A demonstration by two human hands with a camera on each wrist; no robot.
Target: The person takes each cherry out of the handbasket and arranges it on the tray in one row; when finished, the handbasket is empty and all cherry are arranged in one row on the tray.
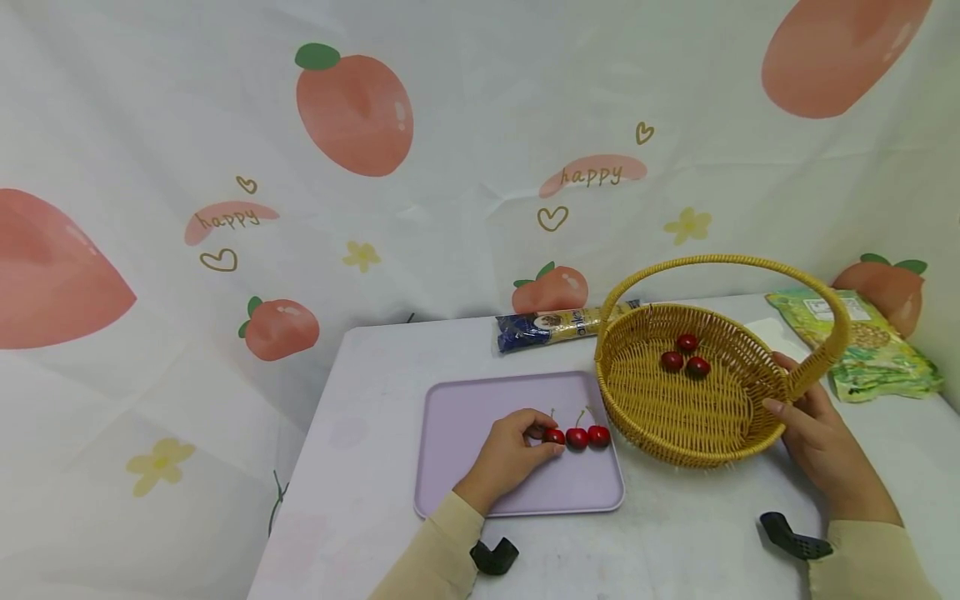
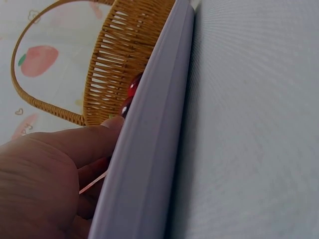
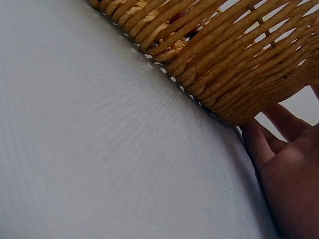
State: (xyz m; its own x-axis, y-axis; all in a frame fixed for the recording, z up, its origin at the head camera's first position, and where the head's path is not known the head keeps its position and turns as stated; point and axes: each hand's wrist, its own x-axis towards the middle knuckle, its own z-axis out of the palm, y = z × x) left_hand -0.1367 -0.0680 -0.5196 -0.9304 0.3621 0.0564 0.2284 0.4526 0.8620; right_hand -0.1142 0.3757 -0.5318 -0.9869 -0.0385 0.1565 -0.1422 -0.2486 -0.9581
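Note:
On the lilac tray (image 1: 480,417), the left hand (image 1: 510,458) pinches the leftmost red cherry (image 1: 554,436) between thumb and fingers. Two more cherries, one in the middle (image 1: 577,439) and one at the right (image 1: 598,436), lie in a row beside it, stems upward. The right hand (image 1: 821,442) grips the right side of the yellow wicker basket (image 1: 645,429), thumb over the rim near the handle's base. Three cherries (image 1: 697,367) lie inside the basket. In the left wrist view the tray's edge (image 2: 149,129) partly hides the left hand's (image 2: 45,174) fingertips.
A blue and yellow packet (image 1: 547,327) lies along the table's back edge, behind the tray. A green packet (image 1: 862,346) lies at the back right, beyond the basket. Black devices (image 1: 494,557) are at both wrists. A patterned cloth hangs behind the table.

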